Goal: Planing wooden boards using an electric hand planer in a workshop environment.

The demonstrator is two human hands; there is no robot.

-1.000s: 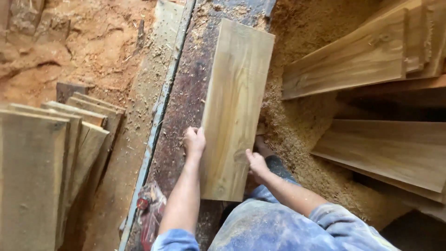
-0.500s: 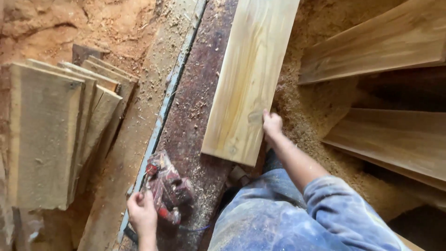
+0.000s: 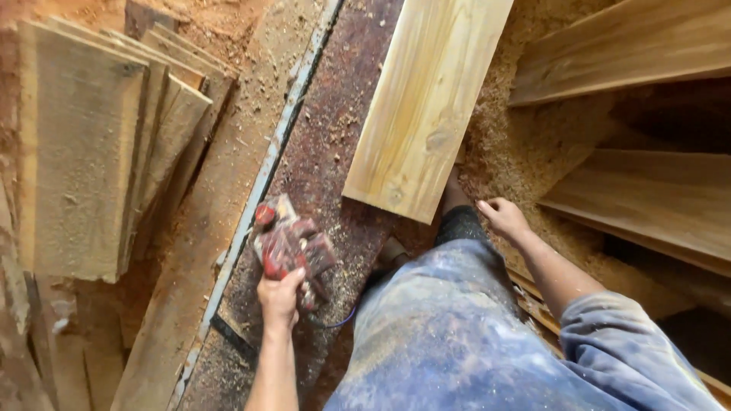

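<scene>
Left hand point(image 3: 280, 301) is closed around the near end of a red electric hand planer point(image 3: 289, 245), which rests on the dark, sawdust-strewn bench point(image 3: 320, 160), left of the pale plank point(image 3: 426, 106). Right hand point(image 3: 502, 217) hangs loosely open and empty over the sawdust pile point(image 3: 518, 152), just beside the plank's near right corner without touching it. By its bulky motor housing the planer looks fairly heavy and rigid; the rear handle, where the fingers wrap, seems the natural hold. Dust coats its red and grey casing, and a thin cord trails from the near end. Smooth and light-coloured, the plank lies lengthwise on the bench with a knot near its middle. Rough grey boards point(image 3: 84, 152) stack at far left.
</scene>
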